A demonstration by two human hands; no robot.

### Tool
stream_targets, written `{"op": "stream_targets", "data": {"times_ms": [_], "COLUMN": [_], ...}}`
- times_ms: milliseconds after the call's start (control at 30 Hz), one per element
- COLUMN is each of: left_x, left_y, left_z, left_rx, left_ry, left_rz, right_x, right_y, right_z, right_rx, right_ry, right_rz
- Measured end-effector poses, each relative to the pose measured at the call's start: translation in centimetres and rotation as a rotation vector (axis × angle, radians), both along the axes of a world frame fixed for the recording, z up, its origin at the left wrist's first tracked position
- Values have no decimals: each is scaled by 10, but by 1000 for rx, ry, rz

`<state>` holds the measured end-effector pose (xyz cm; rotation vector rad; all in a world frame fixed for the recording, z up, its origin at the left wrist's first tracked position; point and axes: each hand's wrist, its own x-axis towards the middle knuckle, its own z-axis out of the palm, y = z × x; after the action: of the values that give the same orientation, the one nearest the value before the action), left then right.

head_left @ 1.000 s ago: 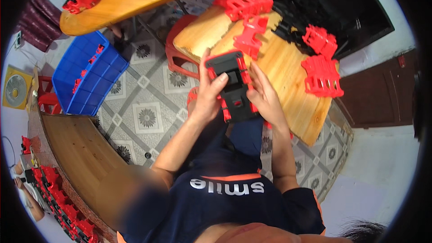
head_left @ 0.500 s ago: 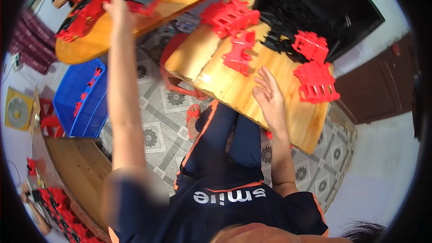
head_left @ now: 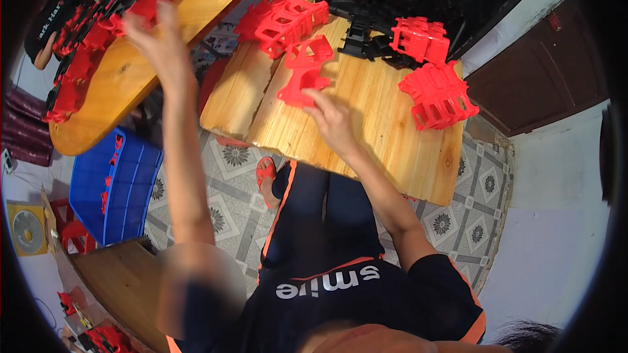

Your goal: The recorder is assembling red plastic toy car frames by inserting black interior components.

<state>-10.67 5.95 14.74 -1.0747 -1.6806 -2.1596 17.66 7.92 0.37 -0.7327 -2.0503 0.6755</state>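
Observation:
On the near wooden table (head_left: 373, 111), my right hand (head_left: 335, 124) has its thumb and forefinger at the near edge of a red plastic frame (head_left: 302, 85). The frame lies flat, and the fingers close on that edge. Another red open-sided piece (head_left: 311, 52) lies just beyond it. My left hand (head_left: 160, 49) is raised at the left over the edge of the second table, empty, fingers spread and slightly blurred. Close to it runs a long row of red and black plastic parts (head_left: 108, 26).
Stacked red frames (head_left: 281, 23) stand at the near table's far left, more red frames (head_left: 438, 98) at its right. Black parts (head_left: 360, 39) lie before a black screen (head_left: 425, 0). A blue crate (head_left: 127, 186) is below the second wooden table (head_left: 91, 127). Another person (head_left: 55, 16) is beyond it.
My left hand has let go of the black-and-red part it held at the second table and drawn back, empty. My right hand has moved left to the red frame. The view has turned right.

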Motion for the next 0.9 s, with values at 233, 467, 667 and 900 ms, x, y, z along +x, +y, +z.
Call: {"op": "stream_targets", "data": {"times_ms": [233,467,667,900], "left_x": [124,139,122,118], "left_y": [-73,-97,-148,-161], "left_z": [-101,-114,-127,-143], "left_rx": [-263,-130,58,31], "left_ry": [-831,-1029,-1107,-1105], "left_rz": [-697,-845,-823,-802], "right_x": [8,6,36,98], "right_y": [53,209,81,42], "right_z": [57,19,4,10], "right_rx": [101,485,-296,95], "right_ry": [59,-910,180,-272], "right_rz": [633,-368,14,-236]}}
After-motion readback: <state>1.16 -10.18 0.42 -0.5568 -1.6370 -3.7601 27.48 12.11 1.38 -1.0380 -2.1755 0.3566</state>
